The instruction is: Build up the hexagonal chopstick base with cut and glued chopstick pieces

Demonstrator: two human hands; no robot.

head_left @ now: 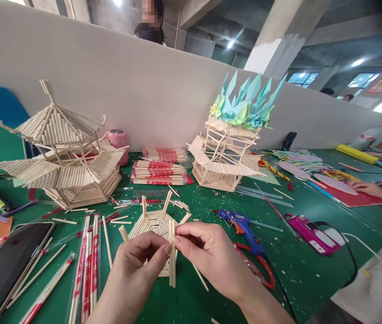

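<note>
My left hand [145,258] and my right hand [207,252] meet near the middle of the view. Thumb and fingers of both are pinched on a few short wooden sticks [172,274], held upright side by side. Behind and below them lies a many-sided stick base [147,225] with short posts rising from its corners, partly hidden by my hands. To the right of my right hand, a blue glue gun [240,220] with an orange trigger rests on the green table [299,279].
A stick pagoda [65,157] stands at left, a stick tower [226,157] topped with folded paper at right. Wrapped chopsticks [159,172] are piled between them. A phone [11,265], a pink power strip [316,234] and cables lie nearby. Another person's hand [366,186] reaches in at right.
</note>
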